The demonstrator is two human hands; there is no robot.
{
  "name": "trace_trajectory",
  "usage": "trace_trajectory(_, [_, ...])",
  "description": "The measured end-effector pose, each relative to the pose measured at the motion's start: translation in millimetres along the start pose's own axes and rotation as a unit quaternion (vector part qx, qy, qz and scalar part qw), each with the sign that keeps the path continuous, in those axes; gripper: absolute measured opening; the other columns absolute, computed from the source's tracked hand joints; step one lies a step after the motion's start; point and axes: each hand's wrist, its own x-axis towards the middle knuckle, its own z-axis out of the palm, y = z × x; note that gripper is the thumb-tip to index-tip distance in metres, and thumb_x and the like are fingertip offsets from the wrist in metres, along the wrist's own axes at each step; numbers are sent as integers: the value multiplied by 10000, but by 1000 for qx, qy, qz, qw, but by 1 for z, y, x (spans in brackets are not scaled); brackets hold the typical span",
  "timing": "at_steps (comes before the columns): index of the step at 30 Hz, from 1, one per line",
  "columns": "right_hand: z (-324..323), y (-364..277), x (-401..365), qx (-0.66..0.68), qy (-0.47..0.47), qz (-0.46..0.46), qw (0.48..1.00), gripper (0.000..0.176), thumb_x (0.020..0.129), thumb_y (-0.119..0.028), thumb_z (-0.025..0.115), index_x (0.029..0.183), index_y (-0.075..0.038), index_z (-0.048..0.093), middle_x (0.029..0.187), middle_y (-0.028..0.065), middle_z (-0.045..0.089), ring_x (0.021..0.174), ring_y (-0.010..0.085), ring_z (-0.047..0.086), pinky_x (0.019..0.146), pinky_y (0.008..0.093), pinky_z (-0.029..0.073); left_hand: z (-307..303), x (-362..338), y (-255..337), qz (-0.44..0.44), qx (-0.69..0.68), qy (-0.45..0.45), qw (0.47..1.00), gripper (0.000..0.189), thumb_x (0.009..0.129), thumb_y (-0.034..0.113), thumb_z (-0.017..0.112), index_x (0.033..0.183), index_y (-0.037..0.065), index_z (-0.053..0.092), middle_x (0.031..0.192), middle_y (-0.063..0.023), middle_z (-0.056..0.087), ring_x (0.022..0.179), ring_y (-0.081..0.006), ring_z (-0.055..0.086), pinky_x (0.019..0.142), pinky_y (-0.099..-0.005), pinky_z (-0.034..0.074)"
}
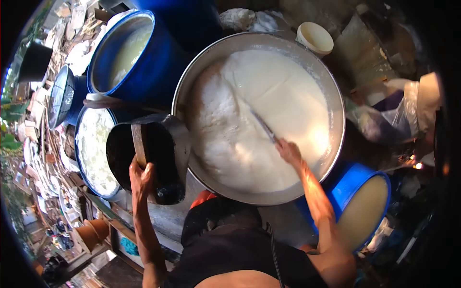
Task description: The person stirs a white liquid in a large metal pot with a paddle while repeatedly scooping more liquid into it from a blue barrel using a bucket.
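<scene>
My left hand (141, 176) is closed round the wooden bar handle (139, 144) of a black bucket (165, 158), whose dark inside faces me. The bucket hangs beside the left rim of a big round metal vat (339, 144). White, milky liquid (283, 91) fills much of the vat, with foam (213, 108) on its left side. Over the liquid, my right hand (289, 151) grips a thin, long-handled tool (261, 120). The tool's far end dips into the liquid, so its kind is hidden.
Blue drums with pale contents stand at the upper left (153, 53), left (79, 158) and lower right (353, 182). A cream bucket (315, 39) is behind the vat. Small flames (417, 166) glow at the right. Scrap wood (53, 57) litters the left.
</scene>
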Motion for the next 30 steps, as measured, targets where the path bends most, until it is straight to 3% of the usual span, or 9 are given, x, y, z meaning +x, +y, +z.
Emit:
trace_trajectory(1, [5, -2, -23, -19, -6, -2, 1000, 293, 956, -305, 597, 1178, -115, 575, 797, 225, 694, 768, 466, 672, 699, 576, 530, 3, 7, -17, 50, 11, 16, 999, 237, 800, 152, 576, 965, -17, 599, 673, -59, 562, 565, -129, 514, 512, -312, 431])
trace_trajectory(9, [-48, -33, -155, -87, -44, -72, 993, 229, 867, -212, 676, 1013, -56, 594, 726, 218, 663, 727, 447, 664, 645, 549, 516, 8, 33, -22, 46, 62, 35, 996, 251, 810, 194, 617, 946, -15, 591, 601, -81, 547, 523, -146, 558, 484, -342, 442])
trace_trajectory(12, [-128, -72, -166, -103, -142, 28, 984, 200, 841, -201, 681, 890, -9, 658, 749, 280, 630, 756, 467, 651, 674, 523, 520, 6, 44, -20, 69, 99, 43, 992, 317, 811, 238, 628, 967, -33, 576, 645, -209, 567, 566, -276, 593, 575, -426, 473])
trace_trajectory(15, [-171, -59, -164, 100, -167, 138, 971, 199, 866, -178, 690, 971, -9, 699, 694, 173, 666, 585, 284, 642, 563, 397, 504, 2, 54, -11, 48, 121, 28, 991, 338, 817, 241, 633, 1000, -37, 570, 714, -271, 593, 664, -378, 634, 657, -461, 486])
trace_trajectory(17, [-179, -57, -154, 196, -118, 210, 951, 163, 902, -143, 676, 980, -3, 704, 674, 38, 651, 531, 86, 563, 486, 292, 445, 2, 61, -8, 37, 128, 15, 991, 358, 828, 246, 646, 1028, -38, 558, 782, -298, 625, 770, -434, 660, 731, -479, 493])
trace_trajectory(20, [-164, -45, -103, 190, 39, 186, 963, 151, 933, -165, 653, 923, -15, 660, 642, 32, 619, 490, 101, 543, 457, 285, 424, 0, 76, -14, 16, 142, -5, 990, 394, 839, 264, 660, 1074, -33, 553, 845, -314, 647, 869, -461, 674, 780, -494, 496])
trace_trajectory(22, [-158, -46, -51, 274, 98, 227, 929, 165, 944, -184, 643, 903, -25, 633, 640, 30, 604, 492, 103, 540, 461, 286, 425, 1, 79, -20, 10, 154, -5, 988, 415, 849, 265, 677, 1114, -24, 541, 883, -321, 657, 910, -471, 671, 789, -500, 500])
trace_trajectory(24, [-145, -16, 10, 273, 152, 170, 935, 174, 943, -198, 646, 912, -28, 625, 646, 34, 599, 493, 111, 539, 455, 308, 433, 0, 81, -27, 8, 162, -7, 987, 423, 858, 257, 695, 1141, -11, 530, 908, -326, 659, 934, -483, 661, 798, -509, 500])
trace_trajectory(30, [-128, 13, 138, 219, 113, 133, 960, 183, 928, -202, 665, 970, -25, 651, 665, 41, 618, 497, 120, 551, 450, 326, 448, 0, 82, -35, -8, 201, 23, 979, 456, 857, 255, 715, 1180, 6, 511, 912, -310, 670, 935, -476, 665, 801, -520, 503])
